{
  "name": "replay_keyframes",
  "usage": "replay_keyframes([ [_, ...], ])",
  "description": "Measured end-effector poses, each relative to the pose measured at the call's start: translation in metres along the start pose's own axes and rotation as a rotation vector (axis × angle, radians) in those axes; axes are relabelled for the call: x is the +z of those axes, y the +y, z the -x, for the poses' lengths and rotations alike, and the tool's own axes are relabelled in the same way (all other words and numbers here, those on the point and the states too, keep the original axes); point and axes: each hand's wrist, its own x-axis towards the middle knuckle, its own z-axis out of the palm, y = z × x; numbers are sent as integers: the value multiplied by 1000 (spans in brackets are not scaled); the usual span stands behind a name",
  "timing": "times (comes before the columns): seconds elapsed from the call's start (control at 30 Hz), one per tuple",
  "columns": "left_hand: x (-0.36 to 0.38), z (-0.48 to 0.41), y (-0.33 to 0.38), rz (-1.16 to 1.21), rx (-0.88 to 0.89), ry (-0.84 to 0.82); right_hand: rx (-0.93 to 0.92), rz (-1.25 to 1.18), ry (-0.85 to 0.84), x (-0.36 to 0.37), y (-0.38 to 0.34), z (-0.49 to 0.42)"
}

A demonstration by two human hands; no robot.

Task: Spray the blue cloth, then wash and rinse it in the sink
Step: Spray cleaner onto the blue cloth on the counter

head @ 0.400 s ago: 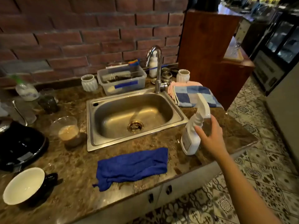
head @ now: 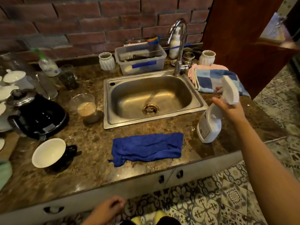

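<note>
At four o'clock from the rectangular stainless-steel sink, gripped by the right hand: white plastic trigger spray bottle, fingers wrapped round its neck, body tilted, base at or just off the counter; cannot tell which. Low at six o'clock, below the counter edge, left hand, fingers loosely curled on nothing.

Crumpled dark blue cloth at the sink's six o'clock, lying flat near the front edge, apart from the bottle.

Likely best: turn the nozzle toward eight o'clock, bring it over the cloth and sweep along its length. Keep mist off the clear cup of milky brown drink at the sink's nine o'clock.

Glossy brown mottled stone underfoot of everything, seemingly wet around the cloth. Red brick wall at twelve, chrome tap before it, patterned floor tiles below.
</note>
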Motion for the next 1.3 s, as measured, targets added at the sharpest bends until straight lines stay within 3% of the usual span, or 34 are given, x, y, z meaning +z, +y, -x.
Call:
replay_keyframes([
  [0.07, -15, 4, 29, 59, 108, 108, -5, -29, 61, 6, 4, 2],
  [0.13, -25, 1, 50, 92, 251, 322, -18, -36, 121, 13, 5, 2],
  [0.2, -31, -13, 64, -55, 358, 601, -33, -23, 139, 18, 4, 5],
  [0.27, -37, -29, 75, -224, 404, 745, -96, 39, 103, 21, 1, 14],
  [0.4, -31, -63, 59, -509, 249, 660, -171, 47, -89, 30, -10, 47],
  [0.53, -25, -75, 43, -649, 245, 693, -116, 167, -281, 53, -8, 87],
  [0.83, -21, -77, 38, -673, 264, 721, 15, 375, -517, 117, 58, 132],
  [1.0, -20, -77, 37, -649, 257, 714, -17, 508, -590, 131, 73, 137],
  [1.3, -19, -80, 35, -674, 265, 746, -141, 486, -705, 144, 67, 150],
])
